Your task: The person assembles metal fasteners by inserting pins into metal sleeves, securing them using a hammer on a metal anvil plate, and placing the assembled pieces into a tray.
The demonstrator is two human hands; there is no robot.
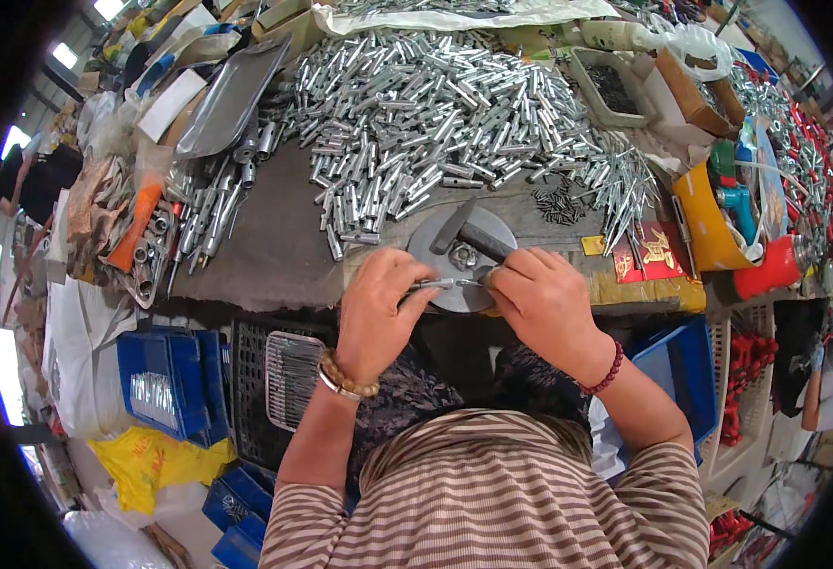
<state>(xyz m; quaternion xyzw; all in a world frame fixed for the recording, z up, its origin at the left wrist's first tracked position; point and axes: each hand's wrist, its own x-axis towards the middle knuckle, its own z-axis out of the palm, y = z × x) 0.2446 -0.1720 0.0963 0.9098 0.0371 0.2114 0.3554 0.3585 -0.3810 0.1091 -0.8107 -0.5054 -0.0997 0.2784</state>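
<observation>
Small metal rod point(448, 283), held over the near part of the round plate point(426, 235): probably light, stiff and slippery-smooth, best taken by its ends. The left hand point(379, 303) pinches one end between thumb and forefinger; the right hand point(549, 299) closes its fingertips on the other, with hardly any opening. A hammer point(485, 241) rests on the plate. Beyond the plate spreads a heap of metal tubes point(435, 123); short dark pins point(559, 204) lie to its right.

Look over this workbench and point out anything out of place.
The red card with a gold figure looks out of place: a decorative item beside slim metal rods, near the bench's front edge, right of the hammer.
</observation>
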